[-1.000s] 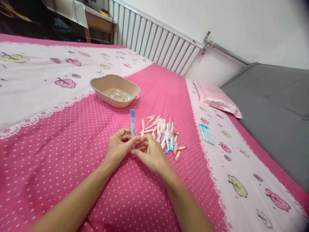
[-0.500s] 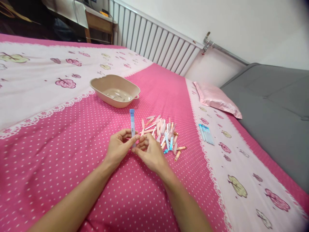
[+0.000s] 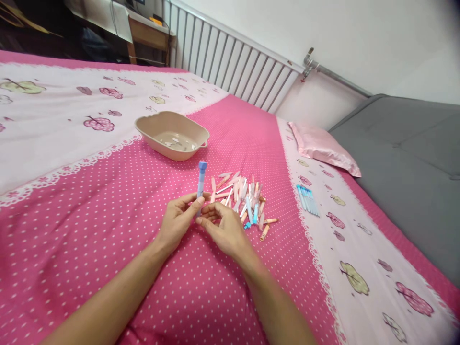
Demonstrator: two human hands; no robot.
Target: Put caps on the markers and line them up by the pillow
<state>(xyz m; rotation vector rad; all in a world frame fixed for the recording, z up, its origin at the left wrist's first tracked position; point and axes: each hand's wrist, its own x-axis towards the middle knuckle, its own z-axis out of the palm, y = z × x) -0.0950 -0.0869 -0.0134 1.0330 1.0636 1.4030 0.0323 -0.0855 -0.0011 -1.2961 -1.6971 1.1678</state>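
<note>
A slim blue-capped marker pen [image 3: 201, 179] stands nearly upright between my hands, leaning slightly right at the top. My left hand [image 3: 178, 215] is closed around its middle, the thumb pressed on the barrel. My right hand [image 3: 224, 227] is closed at its lower end, thumb and fingertips pinching there; the tip is partly hidden by the fingers. Just beyond the right hand lies a loose pile of pen parts [image 3: 237, 189], in pink, white and orange. A light-blue barrel [image 3: 249, 211] and a bright-blue cap [image 3: 255, 214] lie among them.
A beige basin [image 3: 172, 155] with small bits inside stands beyond my hands on the pink dotted bedspread [image 3: 108, 201]. Several blue-topped pens [image 3: 307, 200] lie in a neat row at right. Farther off are a pink pillow [image 3: 323, 149] and a white bed rail [image 3: 230, 45].
The marker pen has tipped and turned in my fingers: its cap has moved slightly right, and the printed label no longer shows as before. My hands stay almost in place.
</note>
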